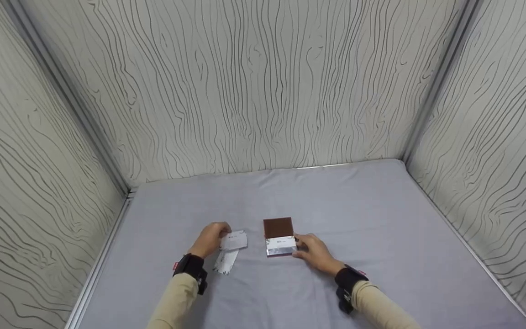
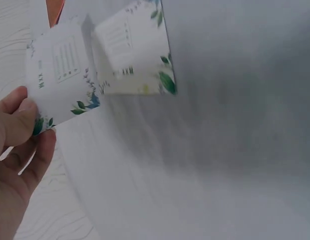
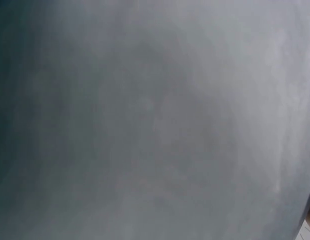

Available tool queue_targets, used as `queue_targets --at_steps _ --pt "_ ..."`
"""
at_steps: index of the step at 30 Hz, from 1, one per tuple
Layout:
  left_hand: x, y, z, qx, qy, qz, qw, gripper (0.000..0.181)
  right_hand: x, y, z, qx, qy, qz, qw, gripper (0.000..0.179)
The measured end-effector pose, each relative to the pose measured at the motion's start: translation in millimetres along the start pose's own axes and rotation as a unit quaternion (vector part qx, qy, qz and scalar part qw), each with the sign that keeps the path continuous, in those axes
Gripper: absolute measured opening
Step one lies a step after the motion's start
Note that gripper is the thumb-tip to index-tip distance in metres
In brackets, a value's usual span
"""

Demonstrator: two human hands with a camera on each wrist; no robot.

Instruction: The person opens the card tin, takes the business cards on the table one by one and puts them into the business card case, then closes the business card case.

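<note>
My left hand (image 1: 209, 238) pinches the edge of a white printed card (image 2: 64, 75) with green leaves at its corners, between thumb and fingers. Partly beneath it in the head view is a second white card (image 1: 226, 262) of the same pattern, on the cloth. To the right, a small brown card case (image 1: 278, 227) lies unfolded, with a white card (image 1: 281, 242) across its lower half and a shiny strip below that. My right hand (image 1: 315, 251) grips the case's right edge between thumb and fingers. The right wrist view shows mostly blurred cloth, not the hand.
A pale grey cloth (image 1: 345, 205) with light wrinkles covers the table. White panels with dark wood-grain lines (image 1: 254, 91) enclose it at the back, left and right. Metal rails (image 1: 107, 256) run along the left edge.
</note>
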State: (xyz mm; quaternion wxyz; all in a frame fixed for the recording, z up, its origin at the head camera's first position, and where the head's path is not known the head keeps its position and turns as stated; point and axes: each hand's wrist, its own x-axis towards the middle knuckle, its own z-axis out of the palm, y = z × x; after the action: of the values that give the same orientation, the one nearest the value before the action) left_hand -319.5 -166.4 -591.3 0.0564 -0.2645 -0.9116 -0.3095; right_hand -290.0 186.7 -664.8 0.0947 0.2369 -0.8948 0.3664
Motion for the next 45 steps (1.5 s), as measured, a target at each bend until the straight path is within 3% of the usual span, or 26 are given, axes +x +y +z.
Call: queue_targets --at_steps 7,11,16,22,29,36,38,42,45 --pt "20.6 17.3 18.8 0.011 0.004 0.026 0.9996 0.018 1.0 -0.1 -0.2 0.004 -0.005 0.002 1.0000 0.019" --pt "32.1 27.2 29.8 0.011 0.012 0.044 0.9989 0.018 1.2 0.2 -0.2 -0.002 0.003 -0.002 1.0000 0.032" --pt "43.0 39.2 41.6 0.011 0.011 0.061 0.9980 0.018 0.8 1.3 -1.1 0.000 0.003 0.006 1.0000 0.025" --pt "49.4 48.7 55.7 -0.003 0.010 0.093 0.9956 0.016 -1.2 1.1 -1.3 0.000 0.001 0.006 1.0000 0.033" --pt "54.8 57.6 71.1 -0.010 0.001 0.100 0.9949 0.016 -3.1 1.0 -1.5 0.005 -0.003 0.006 1.0000 0.053" --pt "57.2 62.1 79.2 -0.021 -0.008 0.099 0.9948 0.017 -1.2 -0.3 -2.0 0.007 0.002 0.004 1.0000 0.059" --pt "57.7 63.3 79.6 -0.020 -0.009 0.098 0.9949 0.016 -1.1 0.4 -1.5 0.008 0.004 0.002 1.0000 0.053" --pt "58.1 65.4 80.1 -0.004 -0.005 0.094 0.9955 0.015 -1.4 1.3 -0.8 0.009 0.001 -0.004 1.0000 0.026" --pt "58.4 66.6 81.9 0.012 -0.007 0.077 0.9969 0.017 -1.6 1.6 -0.4 0.012 -0.001 -0.002 0.9999 0.022"
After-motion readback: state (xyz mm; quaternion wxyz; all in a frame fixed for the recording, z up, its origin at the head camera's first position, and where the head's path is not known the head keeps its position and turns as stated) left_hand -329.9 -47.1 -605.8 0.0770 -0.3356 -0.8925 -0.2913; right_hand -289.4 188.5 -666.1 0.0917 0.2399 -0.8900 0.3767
